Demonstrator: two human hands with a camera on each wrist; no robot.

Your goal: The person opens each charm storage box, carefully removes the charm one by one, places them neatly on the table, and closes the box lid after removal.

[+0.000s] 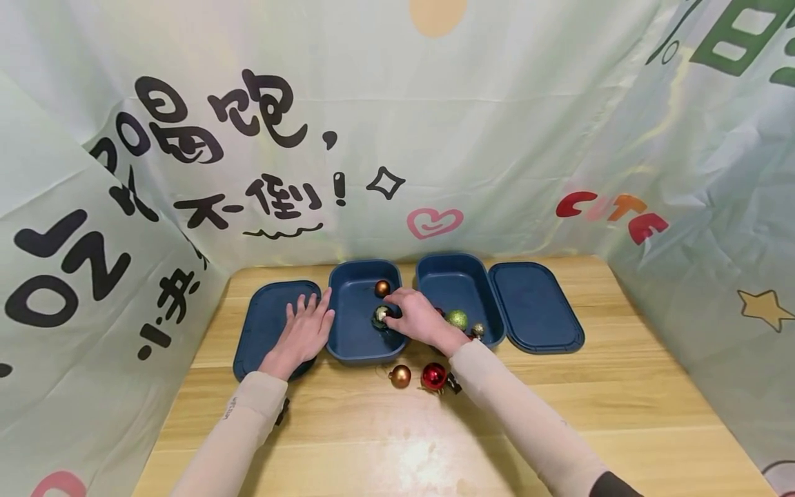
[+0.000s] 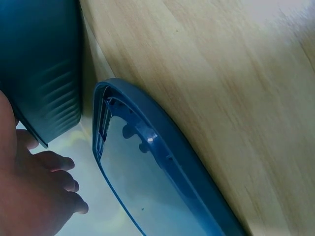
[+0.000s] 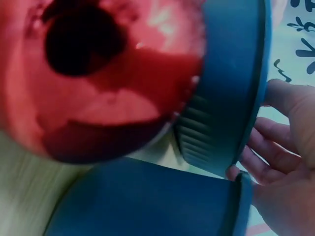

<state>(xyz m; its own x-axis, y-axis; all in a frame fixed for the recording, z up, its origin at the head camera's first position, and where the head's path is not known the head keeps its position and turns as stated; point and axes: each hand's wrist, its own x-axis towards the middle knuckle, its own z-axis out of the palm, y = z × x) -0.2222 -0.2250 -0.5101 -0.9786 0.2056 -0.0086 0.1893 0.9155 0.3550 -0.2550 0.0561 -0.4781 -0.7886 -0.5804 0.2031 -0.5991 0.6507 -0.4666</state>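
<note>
My right hand [image 1: 422,317] reaches over the right rim of the left blue box [image 1: 349,310]. Its thumb and forefinger pinch a dark shiny Christmas bauble [image 1: 379,317] low inside the box. Behind that, a copper bauble [image 1: 381,288] lies on the box floor. Over the left blue lid [image 1: 261,324] is my left hand [image 1: 301,331], fingers spread, its fingertips by the box's left rim. The left wrist view has those fingers beside the box wall [image 2: 39,64]. Large in the right wrist view, a red bauble [image 3: 128,103] hides part of the box.
A second blue box [image 1: 456,283] holds a glittery green bauble [image 1: 457,318] and a small gold one [image 1: 477,329], partly behind my right wrist. Its lid [image 1: 537,304] lies to the right. In front of the boxes are a copper bauble [image 1: 401,376] and the red bauble [image 1: 433,375].
</note>
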